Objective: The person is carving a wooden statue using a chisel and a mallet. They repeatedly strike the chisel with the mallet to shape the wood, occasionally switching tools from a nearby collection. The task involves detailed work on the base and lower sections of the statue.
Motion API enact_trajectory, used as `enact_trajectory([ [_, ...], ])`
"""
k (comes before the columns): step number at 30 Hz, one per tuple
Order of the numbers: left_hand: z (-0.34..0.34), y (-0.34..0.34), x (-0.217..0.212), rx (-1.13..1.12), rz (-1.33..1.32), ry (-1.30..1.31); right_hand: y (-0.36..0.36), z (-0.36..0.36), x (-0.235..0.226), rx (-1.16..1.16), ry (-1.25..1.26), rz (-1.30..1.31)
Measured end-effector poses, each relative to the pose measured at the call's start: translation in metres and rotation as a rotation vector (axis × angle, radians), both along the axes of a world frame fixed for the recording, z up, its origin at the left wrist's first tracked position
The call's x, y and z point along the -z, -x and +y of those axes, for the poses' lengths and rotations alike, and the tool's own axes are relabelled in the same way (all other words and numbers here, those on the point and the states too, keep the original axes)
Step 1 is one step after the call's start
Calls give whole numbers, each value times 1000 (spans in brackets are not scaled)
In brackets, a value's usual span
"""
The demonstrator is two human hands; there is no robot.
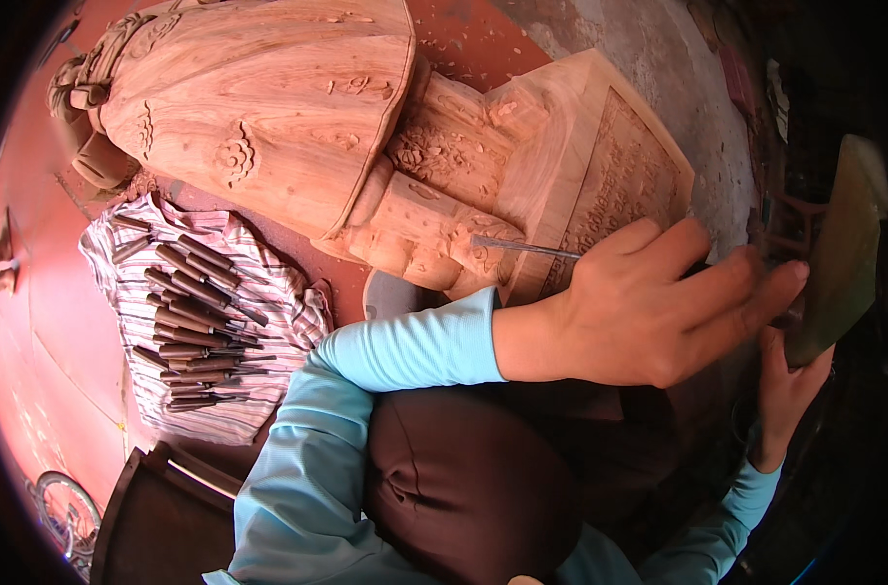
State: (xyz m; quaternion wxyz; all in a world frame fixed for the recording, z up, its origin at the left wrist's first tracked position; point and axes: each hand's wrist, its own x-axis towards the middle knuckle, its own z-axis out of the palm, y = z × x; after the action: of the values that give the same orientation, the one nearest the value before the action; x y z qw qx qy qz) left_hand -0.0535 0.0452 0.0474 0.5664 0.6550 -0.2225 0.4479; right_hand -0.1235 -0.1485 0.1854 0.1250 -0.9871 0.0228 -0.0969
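Observation:
My left hand is closed around a carving chisel, whose thin metal blade points left over the statue's carved foot area. The handle is mostly hidden by my fingers. At the right edge, my right hand grips the lower end of a flat, greenish slab-like tool; its fingers are partly hidden behind it. The slab stands close to the fingertips of my left hand. A large carved wooden statue lies across the top, with raised flower patterns on its robe and a lettered panel on its base.
On the left, several dark-handled chisels lie on a striped cloth beside the statue. Wood chips are scattered over the carving. A dark chair-like edge stands at lower left, with a bicycle wheel beyond it on the reddish floor.

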Motion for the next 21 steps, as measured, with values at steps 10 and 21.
enact_trajectory([
  [10, 102, 10, 16, 559, 590, 397, -38, 14, 27, 27, -105, 296],
  [21, 157, 43, 53, 555, 895, 961, -107, 13, 107, -165, -395, 545],
])
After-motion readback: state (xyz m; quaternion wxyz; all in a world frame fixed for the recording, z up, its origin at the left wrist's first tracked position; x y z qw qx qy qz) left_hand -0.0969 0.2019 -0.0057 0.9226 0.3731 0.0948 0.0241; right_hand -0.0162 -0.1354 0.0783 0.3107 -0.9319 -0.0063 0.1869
